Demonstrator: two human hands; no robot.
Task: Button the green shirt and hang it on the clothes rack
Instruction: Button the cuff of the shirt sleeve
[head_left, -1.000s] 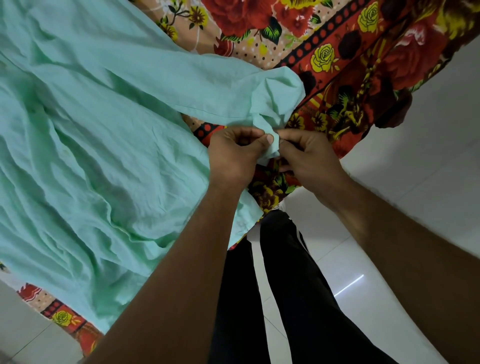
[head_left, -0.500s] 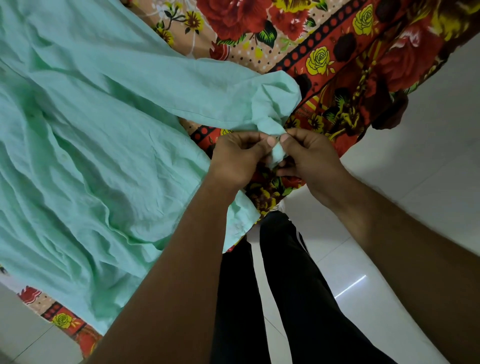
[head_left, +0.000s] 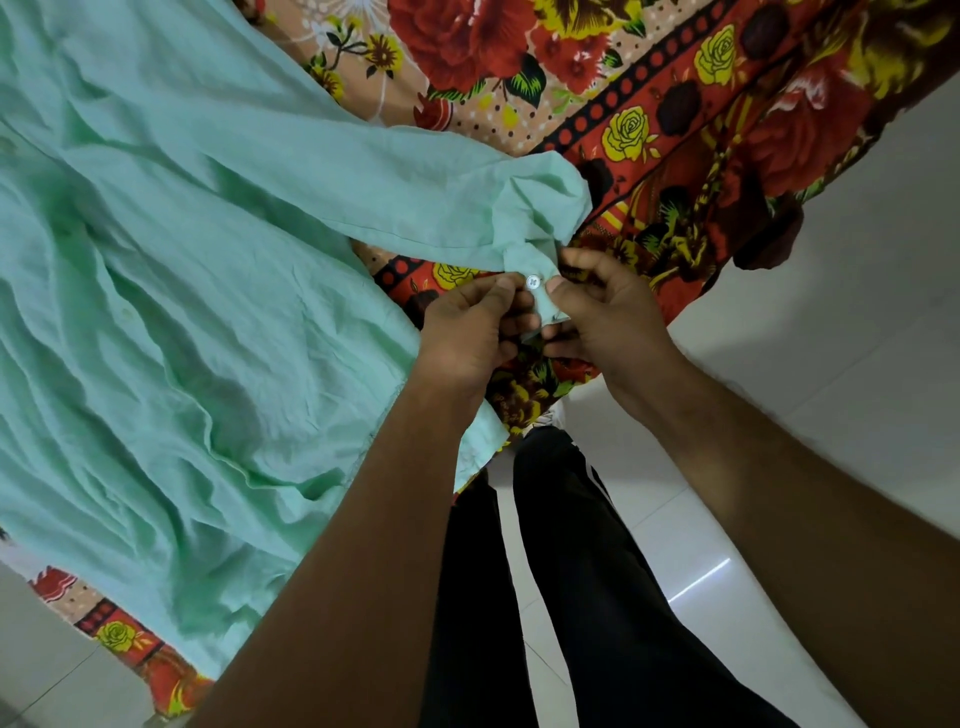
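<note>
The green shirt (head_left: 171, 322) lies spread and wrinkled across the bed, filling the left half of the view. One sleeve (head_left: 322, 176) stretches right to its cuff (head_left: 540, 291) near the bed's edge. My left hand (head_left: 472, 332) and my right hand (head_left: 608, 312) pinch that cuff from either side, thumbs close together. A small white button (head_left: 533, 282) shows on the cuff between my thumbs. The clothes rack is not in view.
The bed carries a red, yellow and brown floral sheet (head_left: 675, 119) that hangs over its edge. White glossy floor tiles (head_left: 831, 332) lie to the right and below. My legs in black trousers (head_left: 571, 597) stand against the bed's edge.
Both hands stayed on the sleeve cuff and worked it. The white button, hidden before, now shows between my thumbs. The cuff hangs a little lower below my fingers.
</note>
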